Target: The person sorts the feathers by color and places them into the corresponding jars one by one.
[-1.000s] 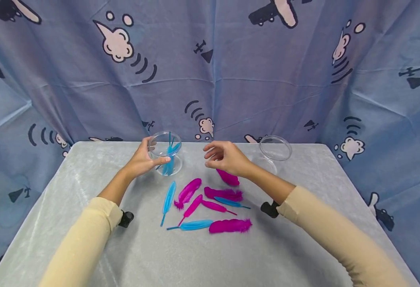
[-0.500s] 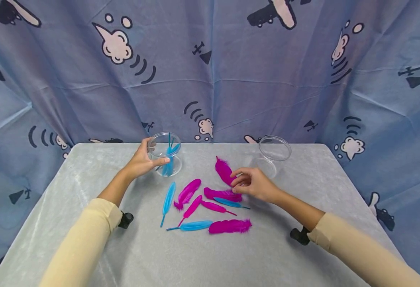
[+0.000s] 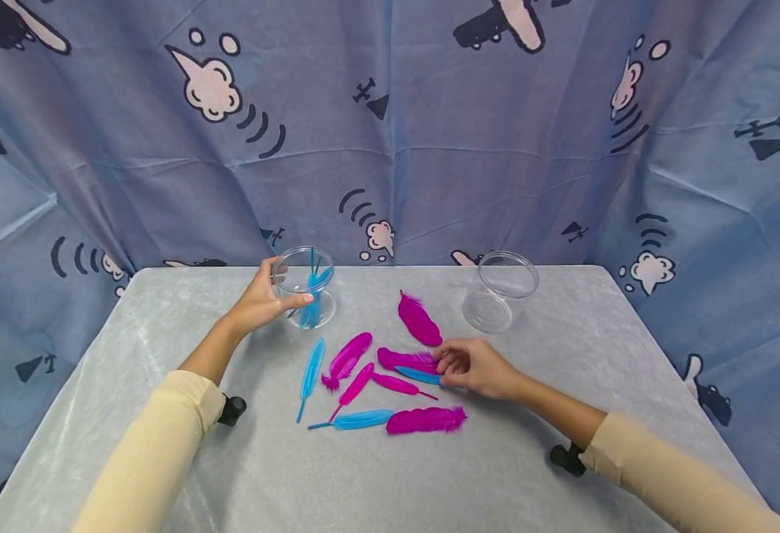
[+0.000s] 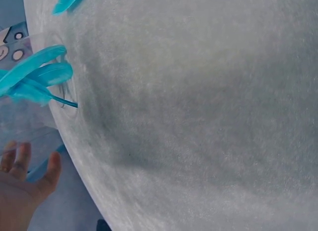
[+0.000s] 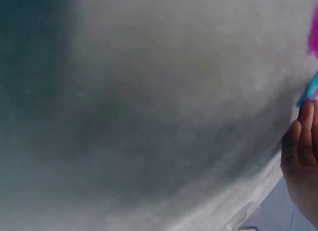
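Note:
My left hand (image 3: 261, 300) grips a clear plastic jar (image 3: 326, 307) at the back left, thumb at its front. Inside stand several blue feathers (image 4: 37, 74), quills up in the head view. Right of centre, my right hand (image 3: 479, 369) has its curled fingers at the quill end of a blue feather (image 3: 417, 374), which its fingertips pinch; the quill is hidden by the hand. That feather lies beside a magenta feather (image 3: 399, 360) just behind it. In the right wrist view, the fingertips meet the blue feather (image 5: 309, 89) at the right edge.
A second clear jar (image 3: 488, 311) stands at the back right. Other magenta feathers (image 3: 419, 318) lie scattered mid-table, with two more blue ones, one upright-lying (image 3: 311, 374) and one crosswise (image 3: 363, 420). A blue patterned curtain (image 3: 323, 111) hangs behind the grey table (image 3: 337, 481).
My right hand has moved from near the left jar rightward and toward the front, down to the blue feather's quill. My left hand stays on its jar.

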